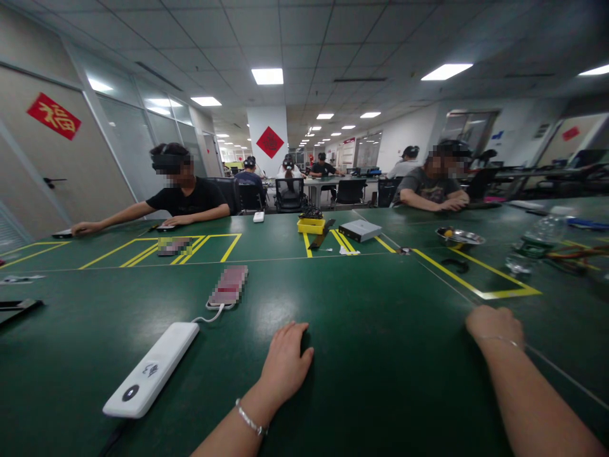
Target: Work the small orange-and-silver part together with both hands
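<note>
My left hand lies palm down on the green table, fingers stretched forward and thumb apart, with nothing in it. Farther right, my right hand rests on the tabletop with its fingers curled under into a loose fist; no object shows in it. To the left of my left hand is a long white device with a round dark button. A white cable runs from it to a phone with a blurred screen.
Across the table sit a person in black and a person in grey, both in headsets. A yellow basket, a grey box, a metal bowl and a plastic bottle stand toward the far side. Yellow tape marks rectangles.
</note>
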{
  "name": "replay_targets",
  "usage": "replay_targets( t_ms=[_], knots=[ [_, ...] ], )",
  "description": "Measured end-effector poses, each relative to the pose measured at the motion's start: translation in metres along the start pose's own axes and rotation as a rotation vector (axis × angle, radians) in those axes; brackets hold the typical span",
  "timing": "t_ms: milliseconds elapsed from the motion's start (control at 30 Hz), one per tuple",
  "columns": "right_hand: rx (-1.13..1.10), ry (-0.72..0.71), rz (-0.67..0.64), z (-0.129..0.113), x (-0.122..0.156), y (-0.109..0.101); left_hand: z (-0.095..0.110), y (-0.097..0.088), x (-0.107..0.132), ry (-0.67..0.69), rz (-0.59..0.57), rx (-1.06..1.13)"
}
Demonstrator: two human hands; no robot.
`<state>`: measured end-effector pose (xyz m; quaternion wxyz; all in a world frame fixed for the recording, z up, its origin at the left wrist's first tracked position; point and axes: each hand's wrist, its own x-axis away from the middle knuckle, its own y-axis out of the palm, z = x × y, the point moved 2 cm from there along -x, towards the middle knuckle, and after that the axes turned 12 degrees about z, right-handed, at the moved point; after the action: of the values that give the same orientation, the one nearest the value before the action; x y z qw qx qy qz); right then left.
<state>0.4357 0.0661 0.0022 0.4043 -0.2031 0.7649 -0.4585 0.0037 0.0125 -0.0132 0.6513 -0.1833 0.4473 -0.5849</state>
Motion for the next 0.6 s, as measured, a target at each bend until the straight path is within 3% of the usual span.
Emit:
replay_targets(
  t_ms=[100, 200, 267, 400, 500, 600],
  knots=[
    [-0.012, -0.026, -0.06, -0.021, 0.002, -0.003, -0.001, 0.001, 0.0, -0.011, -0.002, 0.009],
    [-0.165, -0.179, -0.159, -0.068, 0.02, -0.006, 0.0, -0.001, -0.001, -0.025, 0.018, 0.025],
    [-0.366, -0.312, -0.284, -0.11, 0.048, -0.011, 0.003, -0.002, -0.002, -0.029, 0.044, 0.053],
    [-0.732, -0.562, -0.587, -0.184, 0.13, -0.031, 0.009, -0.006, -0.001, -0.055, 0.078, 0.14],
    [-0.899, -0.606, -0.728, -0.21, 0.177, -0.046, 0.014, -0.008, 0.0, -0.064, 0.096, 0.177],
    [-1.049, -0.511, -0.788, -0.215, 0.192, -0.051, 0.017, -0.01, 0.001, -0.036, 0.088, 0.239]
  ],
)
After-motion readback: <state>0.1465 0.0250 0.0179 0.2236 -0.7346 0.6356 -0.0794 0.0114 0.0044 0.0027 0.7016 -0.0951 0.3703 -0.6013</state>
